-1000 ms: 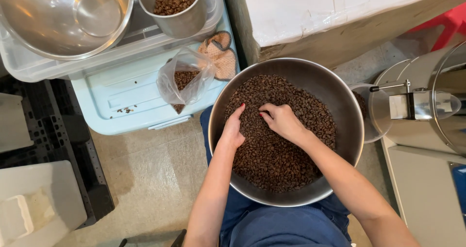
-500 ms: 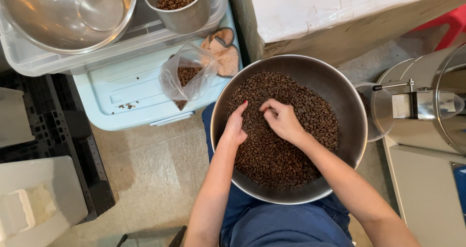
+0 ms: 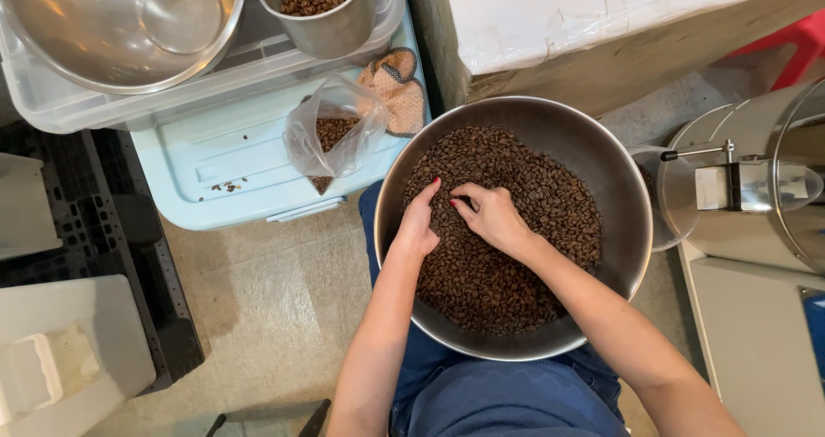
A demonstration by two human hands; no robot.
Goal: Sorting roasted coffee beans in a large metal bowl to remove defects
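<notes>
Where hands (image 3: pixel 494 218) sift: beige tiled floor (image 3: pixel 266 317).

Single head-worn view, looking steeply down from close above the lap; steel bowl (image 3: pixel 601 162) centred, floor (image 3: pixel 275 317) left, machine (image 3: pixel 756 188) at right edge.

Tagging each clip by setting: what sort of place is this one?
Probably a small coffee roasting workroom. Both hands, left hand and right hand, rest in roasted coffee beans filling a large steel bowl; a metal roaster-like machine stands at the right, and a plastic bag of beans lies on a pale blue bin.
</notes>
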